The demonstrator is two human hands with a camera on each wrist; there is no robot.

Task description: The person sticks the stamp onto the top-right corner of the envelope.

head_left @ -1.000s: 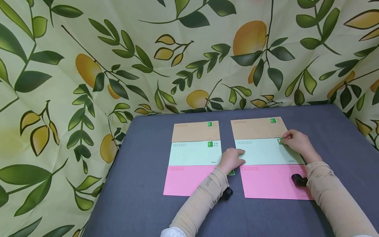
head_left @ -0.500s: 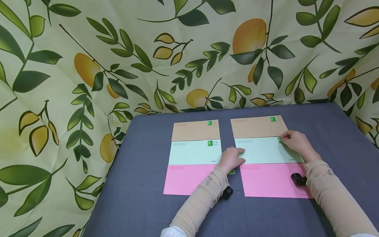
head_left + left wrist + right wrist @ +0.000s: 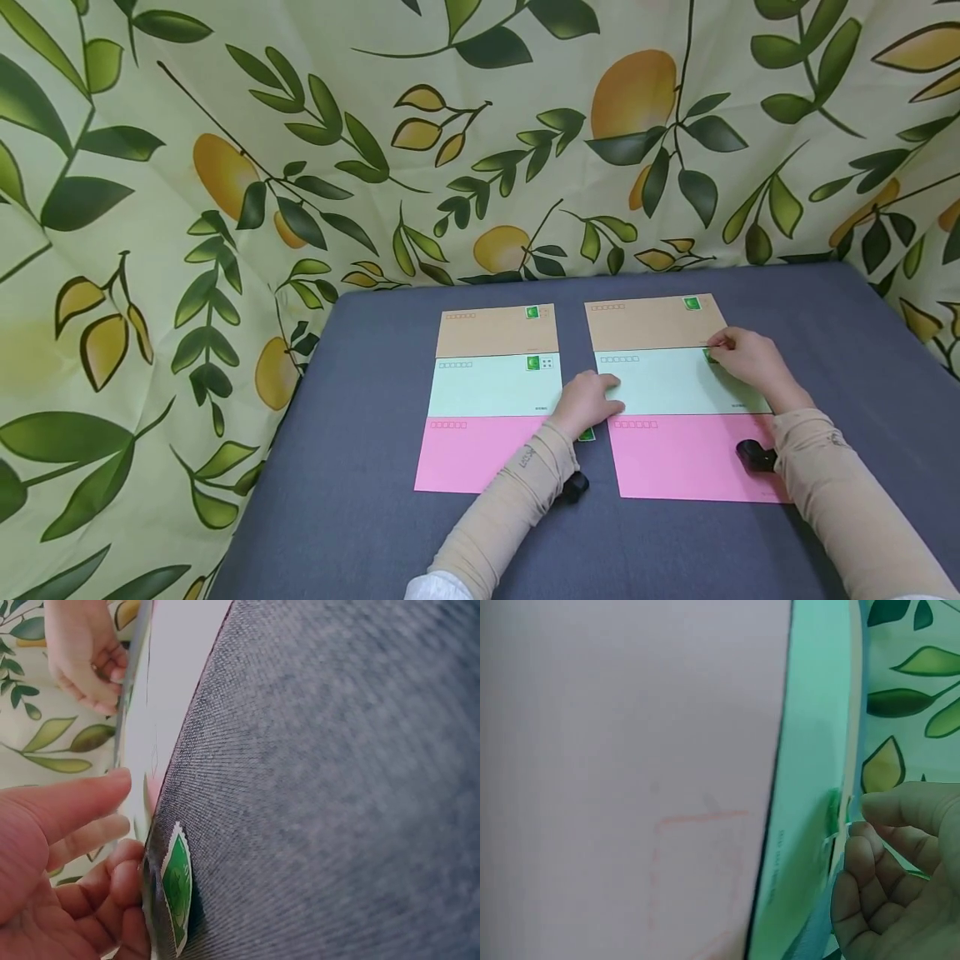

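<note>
In the head view, my right hand (image 3: 750,362) is at the top right corner of the right mint envelope (image 3: 667,383). Its thumb and fingertips pinch a small green stamp (image 3: 708,357), partly hidden by them. The right wrist view shows the same stamp (image 3: 834,811) right at the thumb tip. My left hand (image 3: 587,402) rests at that envelope's left edge, thumb and index finger stretched toward it. Below the left hand, another green stamp (image 3: 587,435) lies on the dark cloth; the left wrist view shows that this stamp (image 3: 178,889) has scalloped white edges.
On the right, a brown envelope (image 3: 645,329) with a stamp lies above the mint one, a pink envelope (image 3: 682,458) below. To the left lie brown (image 3: 487,337), mint (image 3: 480,392) and pink (image 3: 465,458) envelopes. Behind the table (image 3: 360,433) hangs a leaf-patterned curtain (image 3: 450,83).
Both hands stay in nearly the same places. The right fingertips shift very slightly at the mint envelope's corner.
</note>
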